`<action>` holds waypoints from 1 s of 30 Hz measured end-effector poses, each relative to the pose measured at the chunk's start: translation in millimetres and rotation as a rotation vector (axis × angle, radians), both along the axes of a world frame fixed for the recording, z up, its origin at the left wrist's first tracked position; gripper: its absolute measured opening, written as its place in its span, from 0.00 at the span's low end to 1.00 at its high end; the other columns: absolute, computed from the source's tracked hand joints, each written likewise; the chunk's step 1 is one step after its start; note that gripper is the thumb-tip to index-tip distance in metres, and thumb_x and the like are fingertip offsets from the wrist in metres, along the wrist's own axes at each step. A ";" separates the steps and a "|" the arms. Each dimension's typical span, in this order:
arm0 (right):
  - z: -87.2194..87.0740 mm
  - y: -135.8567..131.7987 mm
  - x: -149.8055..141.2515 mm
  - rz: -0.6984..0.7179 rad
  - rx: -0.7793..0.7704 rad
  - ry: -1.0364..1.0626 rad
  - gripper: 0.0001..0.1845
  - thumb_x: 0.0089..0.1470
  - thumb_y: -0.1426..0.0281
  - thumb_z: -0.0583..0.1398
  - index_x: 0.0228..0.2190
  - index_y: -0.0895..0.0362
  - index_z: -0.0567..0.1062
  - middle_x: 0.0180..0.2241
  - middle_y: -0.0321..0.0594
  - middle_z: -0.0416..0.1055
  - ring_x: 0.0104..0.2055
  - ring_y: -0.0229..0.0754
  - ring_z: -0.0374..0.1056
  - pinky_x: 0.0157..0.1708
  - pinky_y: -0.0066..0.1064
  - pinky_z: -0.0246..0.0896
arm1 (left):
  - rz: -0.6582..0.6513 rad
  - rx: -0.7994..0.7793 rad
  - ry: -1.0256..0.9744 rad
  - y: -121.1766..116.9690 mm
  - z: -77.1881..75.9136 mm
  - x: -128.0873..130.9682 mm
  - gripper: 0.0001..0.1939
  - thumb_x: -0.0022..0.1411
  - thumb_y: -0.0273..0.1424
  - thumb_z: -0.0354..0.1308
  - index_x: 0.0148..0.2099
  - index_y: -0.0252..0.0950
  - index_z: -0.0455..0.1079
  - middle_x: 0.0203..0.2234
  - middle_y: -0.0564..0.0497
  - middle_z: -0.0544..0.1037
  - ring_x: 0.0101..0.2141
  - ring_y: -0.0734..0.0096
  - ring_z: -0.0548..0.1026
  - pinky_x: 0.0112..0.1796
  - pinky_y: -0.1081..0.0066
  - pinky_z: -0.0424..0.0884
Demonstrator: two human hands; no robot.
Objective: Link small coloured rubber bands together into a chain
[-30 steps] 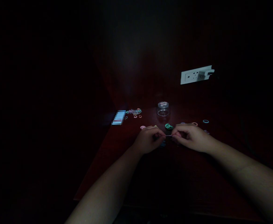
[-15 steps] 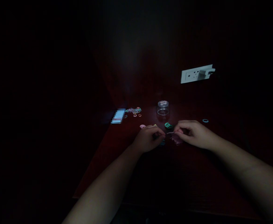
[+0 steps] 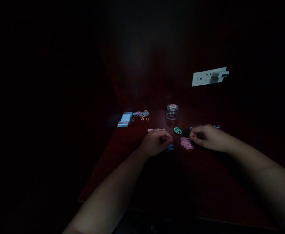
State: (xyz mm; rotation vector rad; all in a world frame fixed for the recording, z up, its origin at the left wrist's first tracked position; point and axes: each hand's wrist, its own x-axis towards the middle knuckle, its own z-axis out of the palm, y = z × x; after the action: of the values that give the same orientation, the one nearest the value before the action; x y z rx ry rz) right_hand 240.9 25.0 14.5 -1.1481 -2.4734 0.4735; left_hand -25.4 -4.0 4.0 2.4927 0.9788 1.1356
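My left hand [image 3: 157, 142] hovers over the table, thumb and fingertips pinched together; whatever is between them is too small to make out. Partly under its fingertips lies a pile of blue hair ties [image 3: 170, 147]. My right hand [image 3: 207, 138] is also closed in a pinch, its contents hidden. Just left of it is a heap of pink hair ties [image 3: 186, 143]. Green hair ties [image 3: 178, 130] lie beyond, between the hands. A paler pink tie [image 3: 150, 130] shows behind my left hand, and a bluish one [image 3: 191, 128] peeks out behind my right.
A clear lidded jar [image 3: 172, 112] stands farther back. To its left are a mixed pile of hair ties [image 3: 141, 114] and a glowing, pixelated phone-like rectangle [image 3: 125, 119]. One blue tie [image 3: 216, 126] lies right. A wall socket [image 3: 209, 77] holds a plug.
My right hand has moved right, away from my left, uncovering the pink heap. The pale strand seen between the fingertips no longer shows. The view has shifted slightly.
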 end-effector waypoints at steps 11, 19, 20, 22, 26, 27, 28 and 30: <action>0.3 -0.2 -1.7 0.006 -0.021 0.011 0.09 0.53 0.65 0.59 0.26 0.55 0.76 0.23 0.36 0.73 0.25 0.39 0.67 0.28 0.31 0.58 | -0.003 -0.021 0.003 1.3 -0.5 -1.2 0.05 0.63 0.30 0.59 0.36 0.36 0.75 0.26 0.53 0.75 0.29 0.75 0.72 0.34 0.72 0.68; -0.7 -0.2 -1.6 -0.024 -0.027 -0.031 0.09 0.54 0.65 0.58 0.28 0.54 0.76 0.23 0.35 0.73 0.25 0.39 0.68 0.27 0.31 0.57 | 0.003 -0.033 0.005 0.9 0.2 -0.7 0.05 0.63 0.30 0.59 0.35 0.36 0.74 0.26 0.52 0.76 0.29 0.74 0.73 0.34 0.71 0.68; -0.6 -0.2 -1.6 -0.028 -0.024 -0.035 0.09 0.55 0.65 0.58 0.28 0.54 0.76 0.24 0.35 0.74 0.25 0.39 0.68 0.27 0.31 0.57 | -0.001 -0.031 0.002 1.0 0.3 -0.6 0.05 0.63 0.30 0.59 0.35 0.36 0.74 0.26 0.52 0.76 0.29 0.74 0.72 0.34 0.71 0.68; -0.7 -0.2 -1.7 -0.031 -0.018 -0.030 0.09 0.55 0.65 0.58 0.28 0.54 0.76 0.24 0.35 0.74 0.25 0.39 0.68 0.28 0.31 0.57 | -0.003 -0.022 -0.004 1.4 0.1 -0.5 0.05 0.62 0.30 0.59 0.35 0.36 0.74 0.26 0.52 0.76 0.29 0.74 0.72 0.34 0.71 0.68; -0.6 -0.4 -1.8 -0.036 -0.023 -0.016 0.08 0.54 0.65 0.59 0.28 0.54 0.76 0.24 0.35 0.73 0.25 0.39 0.67 0.27 0.31 0.57 | 0.016 -0.032 -0.002 3.5 -1.5 -2.1 0.05 0.62 0.30 0.59 0.35 0.36 0.75 0.26 0.53 0.76 0.29 0.75 0.72 0.34 0.72 0.68; -0.2 -0.6 -2.0 -0.038 -0.024 -0.013 0.08 0.54 0.65 0.59 0.28 0.54 0.76 0.23 0.35 0.73 0.25 0.39 0.67 0.27 0.31 0.57 | 0.024 -0.038 -0.002 4.5 -2.1 -3.1 0.05 0.62 0.30 0.59 0.35 0.36 0.75 0.26 0.53 0.76 0.28 0.75 0.72 0.34 0.72 0.68; 0.3 -1.0 -2.2 -0.040 -0.024 -0.010 0.07 0.54 0.65 0.59 0.28 0.54 0.76 0.23 0.35 0.74 0.25 0.39 0.67 0.27 0.31 0.57 | 0.031 -0.045 -0.004 5.9 -2.7 -4.4 0.05 0.62 0.31 0.59 0.35 0.36 0.75 0.27 0.52 0.76 0.28 0.75 0.72 0.33 0.72 0.69; 1.7 -1.8 -2.7 -0.042 -0.022 -0.006 0.07 0.54 0.66 0.59 0.28 0.54 0.76 0.24 0.36 0.74 0.25 0.40 0.68 0.27 0.31 0.57 | 0.058 -0.057 -0.022 10.0 -4.1 -8.1 0.06 0.62 0.32 0.59 0.35 0.36 0.75 0.27 0.52 0.76 0.28 0.75 0.72 0.33 0.73 0.68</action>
State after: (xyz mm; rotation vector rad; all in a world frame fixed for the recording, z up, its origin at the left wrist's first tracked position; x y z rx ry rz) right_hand 238.2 23.2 16.2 -1.2096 -2.4502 0.4871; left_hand -33.4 5.9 -0.2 2.4168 1.0683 1.1329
